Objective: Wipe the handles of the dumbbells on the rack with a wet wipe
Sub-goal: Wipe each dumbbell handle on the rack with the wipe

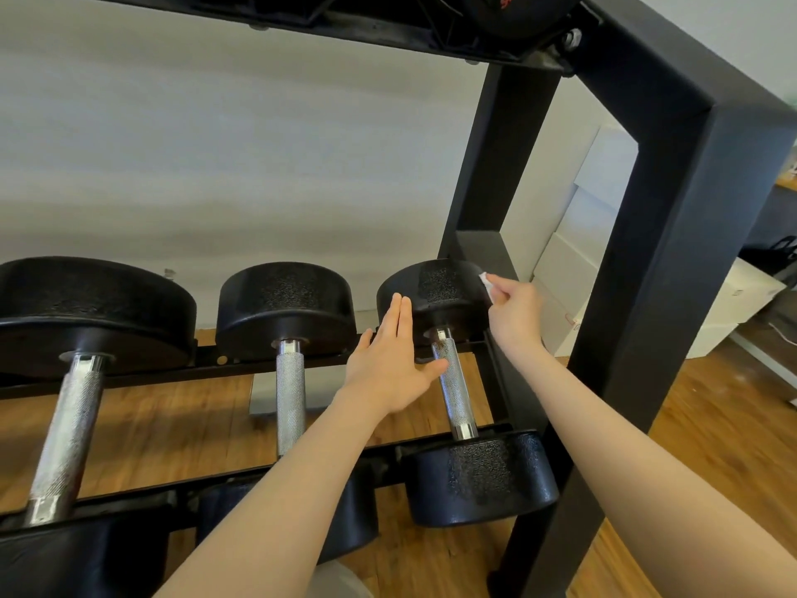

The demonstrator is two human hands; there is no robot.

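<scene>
Three black-headed dumbbells lie side by side across the rack (673, 235) rails, knurled silver handles pointing toward the viewer: the largest dumbbell (69, 420) leftmost, the middle dumbbell (290, 394), the right dumbbell (455, 390). A small white wet wipe (486, 285) touches the right dumbbell's far head.

Two bare forearms, reaching in from the lower edge of the view, sleeveless as far as visible. No watch, no bracelet, no ring, no glove on either. Left hand (390, 364) slim, with long fingers and short, plain nails. Right hand (515, 312) of like build, knuckles and wrist bone showing as soft ridges. Smooth from wrist to elbow, without marks or tattoos. Upper arms and shoulders out of frame.
</scene>
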